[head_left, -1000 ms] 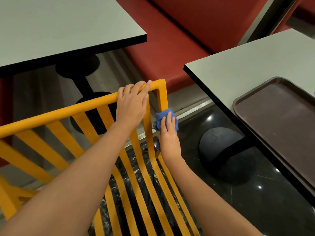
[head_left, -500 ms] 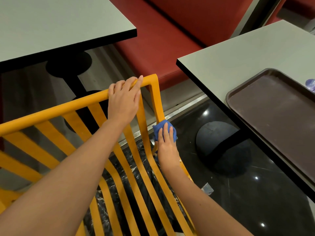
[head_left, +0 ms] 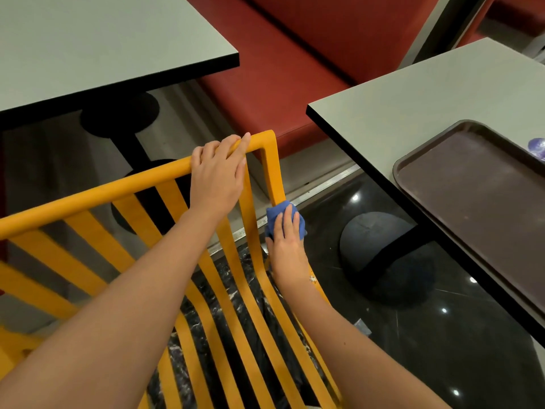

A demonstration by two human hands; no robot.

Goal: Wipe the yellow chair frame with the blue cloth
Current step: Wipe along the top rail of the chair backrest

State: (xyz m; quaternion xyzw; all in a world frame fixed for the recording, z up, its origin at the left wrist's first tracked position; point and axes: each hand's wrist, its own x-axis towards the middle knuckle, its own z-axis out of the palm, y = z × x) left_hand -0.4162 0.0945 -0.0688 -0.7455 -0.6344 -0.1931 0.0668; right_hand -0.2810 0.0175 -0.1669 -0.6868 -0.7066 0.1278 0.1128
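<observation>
My left hand [head_left: 216, 184] is curled over the top rail of the yellow chair frame [head_left: 88, 199], close to its corner, fingers wrapped round the far side of the rail. I hold it there to keep the chair from rocking or sliding on the glossy dark floor [head_left: 442, 349] while the other hand rubs. My right hand [head_left: 287, 243] lies below and just to the right of the left, palm and fingers spread fairly flat over the bunched blue cloth [head_left: 280, 212], pressing it against the side upright of the frame. The cloth is wadded, I judge, so that it wraps the edge of the upright and takes in more than one face at a stroke. Its front part peeks out past my fingertips; the rest is hidden under my palm. Below my right wrist some pale specks [head_left: 311, 279] sit on the frame's edge, so that stretch likely needs the cloth yet. Off to the right of my right hand, well apart, a bench [head_left: 413, 93] carries a dark brown tray [head_left: 472, 202], out of the way of my elbow.
</observation>
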